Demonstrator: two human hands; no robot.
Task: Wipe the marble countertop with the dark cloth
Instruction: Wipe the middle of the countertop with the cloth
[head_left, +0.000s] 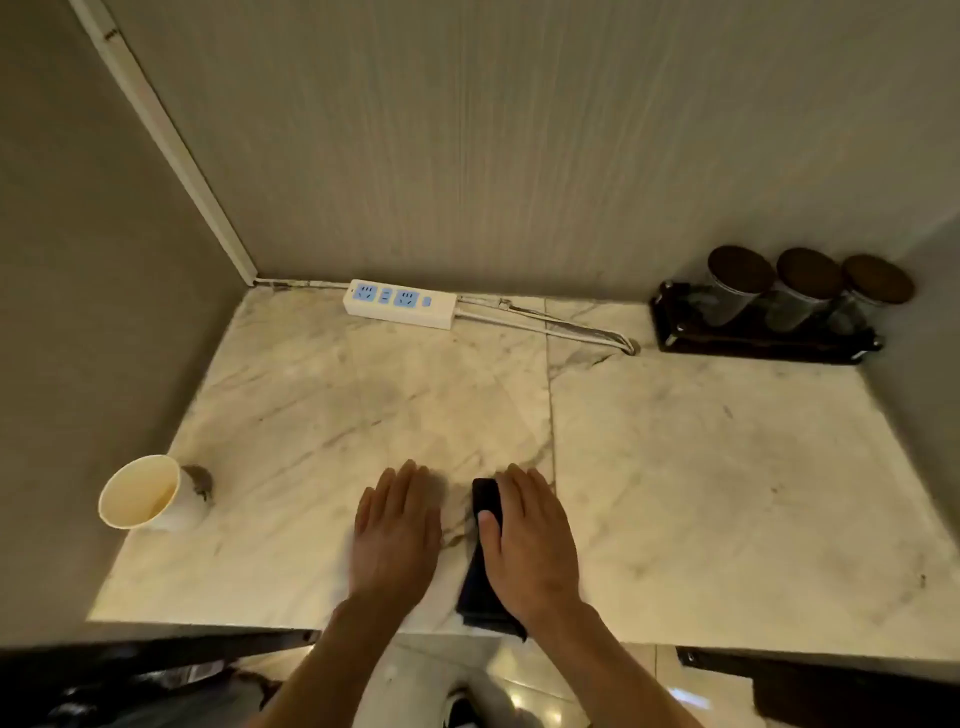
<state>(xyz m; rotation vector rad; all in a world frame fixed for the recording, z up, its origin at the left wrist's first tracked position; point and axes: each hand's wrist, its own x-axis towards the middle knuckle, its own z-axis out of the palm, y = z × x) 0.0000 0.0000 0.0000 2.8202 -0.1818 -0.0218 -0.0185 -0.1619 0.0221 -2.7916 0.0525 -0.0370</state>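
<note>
The marble countertop is pale with grey veins and fills the alcove. A dark cloth, folded into a long strip, lies near the front edge and hangs a little over it. My right hand rests flat on the cloth, thumb across its top, covering its right side. My left hand lies flat on the bare marble just left of the cloth, fingers together, holding nothing; it looks slightly blurred.
A white paper cup stands at the left front edge. A white power strip with its cable lies along the back wall. A dark tray with three lidded jars sits in the back right corner. Walls close in on three sides.
</note>
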